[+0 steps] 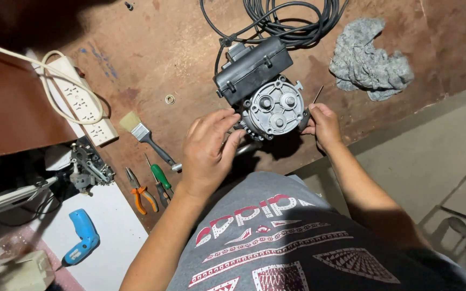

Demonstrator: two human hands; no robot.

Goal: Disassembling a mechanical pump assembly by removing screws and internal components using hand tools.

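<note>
Brown bench [152,48] carries it all. Motor unit [265,94] sits at the near edge, grey cast end cover [274,112] facing up, black box [252,67] on its far side, black cable [292,19] coiled behind. Looks heavy, rigid, probably greasy; best held by the cast housing, not the plastic box. My left hand [208,151] cups its left side, fingers curled against the casing. My right hand [323,125] presses the right side, grip pinched on a thin pin [317,94]. Grey rag [370,62] right, paintbrush [144,133] left, washer [170,99] smallest.
</note>
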